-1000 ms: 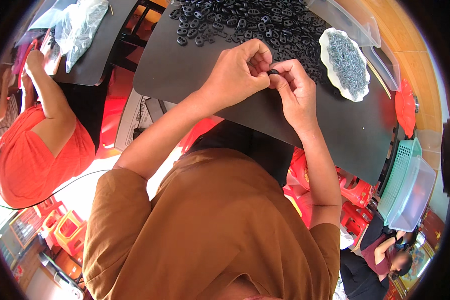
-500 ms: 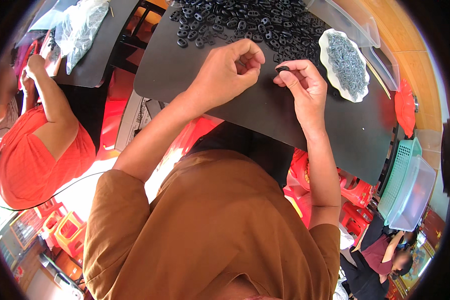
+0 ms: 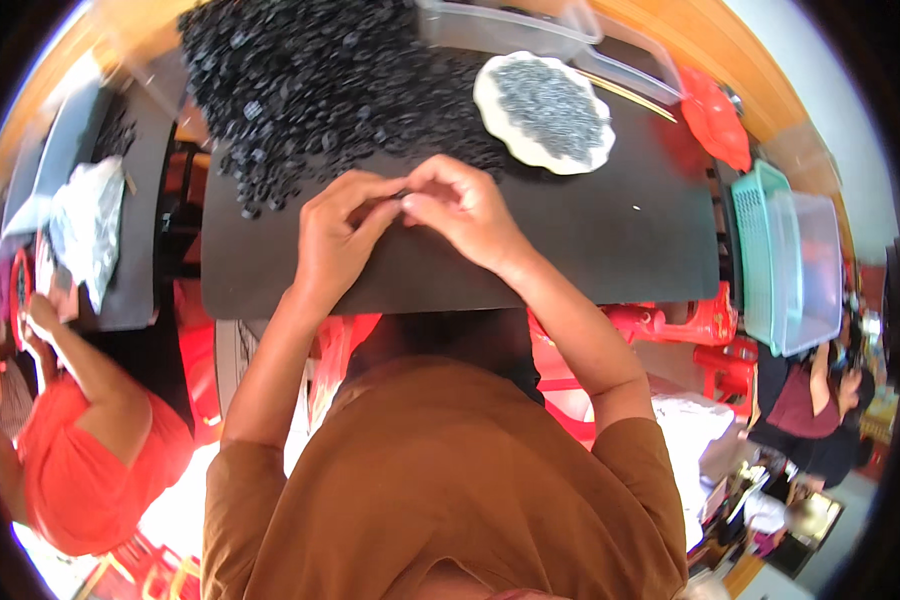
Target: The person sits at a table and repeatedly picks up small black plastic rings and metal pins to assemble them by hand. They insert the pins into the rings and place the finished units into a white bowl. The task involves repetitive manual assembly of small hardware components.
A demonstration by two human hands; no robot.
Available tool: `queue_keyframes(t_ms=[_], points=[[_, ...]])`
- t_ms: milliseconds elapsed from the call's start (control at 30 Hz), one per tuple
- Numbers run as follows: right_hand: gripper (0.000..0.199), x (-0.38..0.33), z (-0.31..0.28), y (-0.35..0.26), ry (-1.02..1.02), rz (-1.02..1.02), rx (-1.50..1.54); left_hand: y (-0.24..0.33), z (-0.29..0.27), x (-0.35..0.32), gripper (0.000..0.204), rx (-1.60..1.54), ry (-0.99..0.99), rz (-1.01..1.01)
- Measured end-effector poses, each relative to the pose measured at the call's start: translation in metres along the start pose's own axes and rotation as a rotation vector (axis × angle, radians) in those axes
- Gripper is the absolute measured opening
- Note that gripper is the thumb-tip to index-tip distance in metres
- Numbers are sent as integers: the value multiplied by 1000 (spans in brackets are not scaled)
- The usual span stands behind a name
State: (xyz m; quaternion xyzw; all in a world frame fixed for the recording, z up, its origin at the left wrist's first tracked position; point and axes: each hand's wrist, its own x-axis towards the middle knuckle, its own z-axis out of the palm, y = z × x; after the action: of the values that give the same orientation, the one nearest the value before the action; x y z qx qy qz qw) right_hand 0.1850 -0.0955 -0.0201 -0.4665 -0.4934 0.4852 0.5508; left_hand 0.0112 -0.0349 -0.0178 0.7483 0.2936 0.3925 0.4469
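With your left hand [image 3: 342,232] and right hand [image 3: 457,205] pinching 1 small black plastic ring [image 3: 401,195] together, a loosened fingertip grip could flick it into the heap of loose black rings [image 3: 320,80] just behind.

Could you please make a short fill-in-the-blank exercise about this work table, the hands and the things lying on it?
1. The left hand and the right hand meet over a mat whose colour is ____.
2. The heap of small black parts lies on the ____ part of the mat, away from the person.
3. The small grey pieces lie on a ____ plate.
4. The green basket stands to the person's ____.

Missing words: black; far; white; right
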Motion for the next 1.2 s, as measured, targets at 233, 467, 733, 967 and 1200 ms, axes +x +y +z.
queue_keyframes(t_ms=[233, 467, 733, 967, 1200], points=[[8, -6, -7, -9, -71, -65, -187, -5, 4, -8, 17, -53, 25, -38], [8, -20, -96, -67, 266, -232, -564, -11, -2, -8, 21, -200, 21, -115], [18, -63, -441, -176, 772, 37, -1885, -9, 4, -3, 18, -159, 18, -122], [17, -101, -542, -170, 588, 503, -2364, -5, 2, -5, 18, -129, 51, -188], [19, -94, -529, -160, 621, 544, -2429, -3, 2, 0, 20, -115, 17, -192]])
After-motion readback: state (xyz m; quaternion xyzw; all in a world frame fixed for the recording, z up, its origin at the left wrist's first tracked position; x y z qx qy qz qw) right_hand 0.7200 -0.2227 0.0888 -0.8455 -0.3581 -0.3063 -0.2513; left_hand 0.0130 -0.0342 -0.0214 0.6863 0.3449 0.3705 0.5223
